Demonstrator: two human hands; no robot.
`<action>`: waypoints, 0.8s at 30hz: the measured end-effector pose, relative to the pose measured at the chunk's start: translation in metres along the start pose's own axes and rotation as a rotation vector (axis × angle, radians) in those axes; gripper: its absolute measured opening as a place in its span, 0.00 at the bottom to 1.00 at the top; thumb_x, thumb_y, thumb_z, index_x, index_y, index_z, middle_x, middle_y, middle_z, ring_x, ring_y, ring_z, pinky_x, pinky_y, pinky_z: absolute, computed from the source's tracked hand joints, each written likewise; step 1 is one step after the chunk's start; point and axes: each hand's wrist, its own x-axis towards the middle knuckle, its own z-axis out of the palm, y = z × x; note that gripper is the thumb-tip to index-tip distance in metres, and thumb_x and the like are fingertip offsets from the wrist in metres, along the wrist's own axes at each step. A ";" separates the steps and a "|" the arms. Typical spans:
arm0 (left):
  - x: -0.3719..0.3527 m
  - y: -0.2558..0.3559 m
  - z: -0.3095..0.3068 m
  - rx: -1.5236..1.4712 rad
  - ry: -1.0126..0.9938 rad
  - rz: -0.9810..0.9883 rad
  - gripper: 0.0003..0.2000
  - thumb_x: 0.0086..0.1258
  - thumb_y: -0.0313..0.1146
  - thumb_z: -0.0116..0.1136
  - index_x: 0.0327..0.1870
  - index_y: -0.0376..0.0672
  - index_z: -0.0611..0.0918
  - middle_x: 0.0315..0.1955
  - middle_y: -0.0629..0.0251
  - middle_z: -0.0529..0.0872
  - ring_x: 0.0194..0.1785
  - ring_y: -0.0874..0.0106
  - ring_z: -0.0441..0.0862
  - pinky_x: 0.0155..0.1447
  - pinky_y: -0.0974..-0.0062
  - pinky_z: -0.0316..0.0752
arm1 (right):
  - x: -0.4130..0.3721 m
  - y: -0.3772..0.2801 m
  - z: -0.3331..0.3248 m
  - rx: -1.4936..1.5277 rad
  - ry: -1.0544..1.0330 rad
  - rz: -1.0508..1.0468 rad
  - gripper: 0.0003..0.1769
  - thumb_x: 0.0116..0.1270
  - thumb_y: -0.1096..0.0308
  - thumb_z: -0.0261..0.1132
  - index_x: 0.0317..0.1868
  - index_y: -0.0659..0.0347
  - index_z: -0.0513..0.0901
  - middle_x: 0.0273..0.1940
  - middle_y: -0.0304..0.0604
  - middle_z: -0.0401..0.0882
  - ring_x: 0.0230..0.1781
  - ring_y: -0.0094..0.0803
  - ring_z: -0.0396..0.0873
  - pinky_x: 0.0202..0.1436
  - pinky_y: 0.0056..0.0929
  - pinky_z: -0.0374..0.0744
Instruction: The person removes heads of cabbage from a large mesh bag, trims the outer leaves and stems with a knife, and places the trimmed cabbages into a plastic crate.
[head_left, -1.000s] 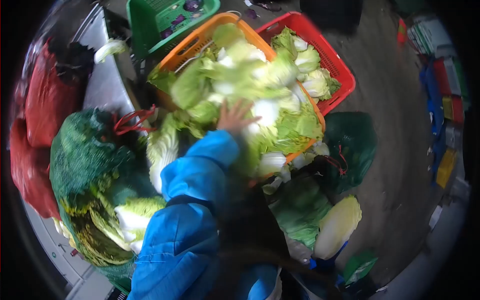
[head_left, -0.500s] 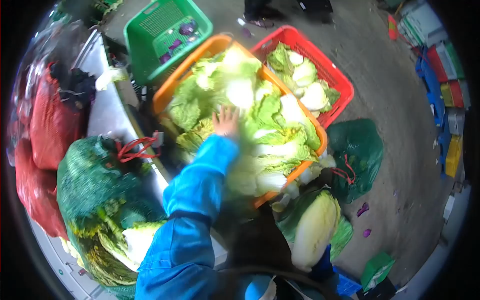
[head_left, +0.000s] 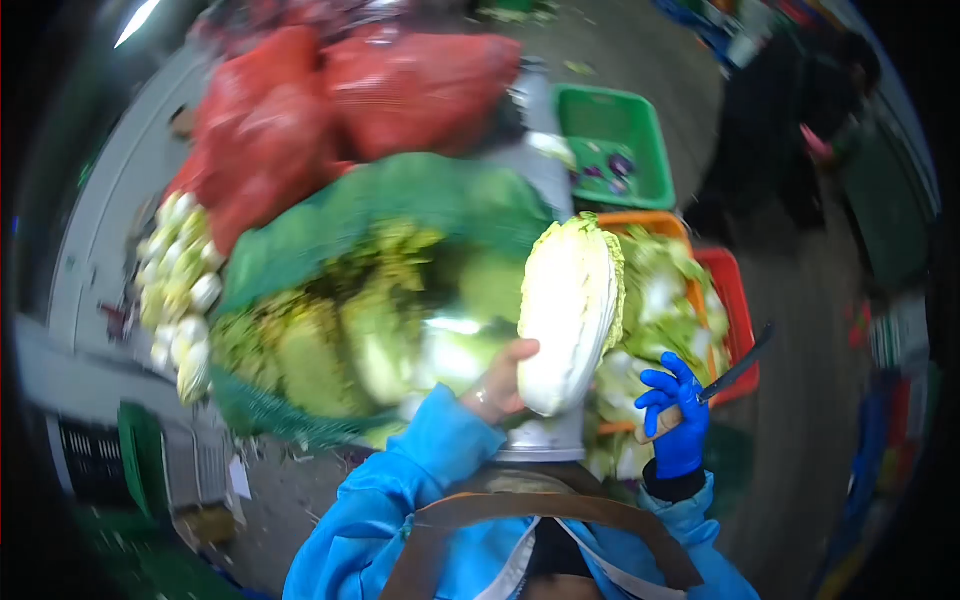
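Observation:
My bare left hand (head_left: pixel 503 382) grips the lower part of a trimmed napa cabbage (head_left: pixel 565 310), which stands nearly upright in front of me. My right hand (head_left: pixel 682 430), in a blue glove, is closed around a knife (head_left: pixel 738 368); its dark blade points up and to the right. Just left of the held cabbage, a green mesh sack (head_left: pixel 390 185) lies open with several leafy napa cabbages (head_left: pixel 310 350) inside. Behind the gloved hand, an orange crate (head_left: pixel 648 222) holds pale cabbages and leaves.
Red sacks (head_left: pixel 420 90) sit beyond the mesh sack, with trimmed white-and-green vegetables (head_left: pixel 180 270) at left. A green crate (head_left: pixel 655 150) contains purple scraps. Beside the orange crate stands a red crate (head_left: pixel 745 330). A person in dark clothes (head_left: pixel 780 130) is at upper right.
My view has swung left toward the sacks. My left hand has left the orange crate and now holds a cabbage. The right hand with the knife has come into clear view.

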 end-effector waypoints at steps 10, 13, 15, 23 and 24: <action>-0.195 0.083 -0.011 -0.160 -0.314 0.410 0.44 0.51 0.59 0.58 0.67 0.46 0.58 0.55 0.40 0.65 0.38 0.43 0.74 0.35 0.50 0.76 | 0.085 0.072 0.162 -0.429 -0.189 0.020 0.22 0.62 0.64 0.60 0.55 0.66 0.72 0.33 0.41 0.80 0.19 0.19 0.73 0.19 0.15 0.69; -0.226 0.085 -0.017 -0.275 -0.319 0.432 0.44 0.53 0.60 0.57 0.67 0.42 0.56 0.57 0.38 0.62 0.39 0.43 0.74 0.35 0.50 0.77 | 0.145 0.050 0.250 -0.372 -0.239 -0.201 0.21 0.63 0.62 0.58 0.54 0.62 0.75 0.33 0.38 0.81 0.18 0.14 0.66 0.21 0.14 0.66; -0.239 0.087 -0.021 -0.298 -0.302 0.432 0.45 0.54 0.60 0.56 0.66 0.39 0.56 0.57 0.36 0.62 0.38 0.43 0.74 0.34 0.50 0.76 | 0.188 0.045 0.269 -0.630 -0.234 0.013 0.17 0.63 0.59 0.58 0.48 0.59 0.79 0.37 0.39 0.81 0.17 0.13 0.64 0.19 0.14 0.61; -0.288 0.093 -0.032 -0.040 -0.033 0.345 0.40 0.53 0.54 0.54 0.64 0.36 0.61 0.47 0.39 0.75 0.37 0.40 0.79 0.33 0.52 0.80 | 0.127 0.128 0.327 -0.399 -0.718 0.300 0.23 0.63 0.56 0.59 0.54 0.61 0.74 0.37 0.42 0.81 0.16 0.16 0.67 0.18 0.15 0.66; -0.294 0.085 -0.033 -0.069 0.139 0.360 0.38 0.53 0.52 0.55 0.62 0.35 0.63 0.48 0.41 0.76 0.41 0.44 0.79 0.39 0.53 0.79 | 0.123 0.140 0.332 -0.422 -0.813 0.310 0.23 0.62 0.59 0.61 0.55 0.61 0.74 0.37 0.41 0.81 0.17 0.16 0.68 0.18 0.15 0.66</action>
